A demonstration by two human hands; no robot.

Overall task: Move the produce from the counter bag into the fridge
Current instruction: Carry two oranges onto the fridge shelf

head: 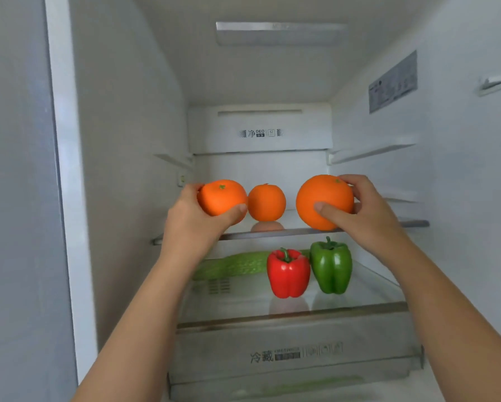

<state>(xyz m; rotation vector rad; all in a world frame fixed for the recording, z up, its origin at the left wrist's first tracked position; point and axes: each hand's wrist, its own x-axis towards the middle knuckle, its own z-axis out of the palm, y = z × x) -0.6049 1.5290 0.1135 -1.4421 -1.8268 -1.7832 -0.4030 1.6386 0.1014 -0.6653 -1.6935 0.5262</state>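
Both hands reach into the fridge: the left hand (pixel 191 216) cups a smaller orange (pixel 220 198), thumb across its front, and the right hand (pixel 368 210) wraps a larger orange (pixel 324 195) the same way, both at the front edge of the glass shelf (pixel 272 233). Round, firm and matte-skinned, they should grip easily around the middle, though they would likely roll once released. Below, a glossy red pepper (pixel 288 274) and green pepper (pixel 331 268) stand upright beside a bumpy green vegetable (pixel 234 265). Further back on the shelf sits a third orange (pixel 266 203).

Left hand (pixel 194 224), right hand (pixel 368 210): oranges (pixel 321 190)
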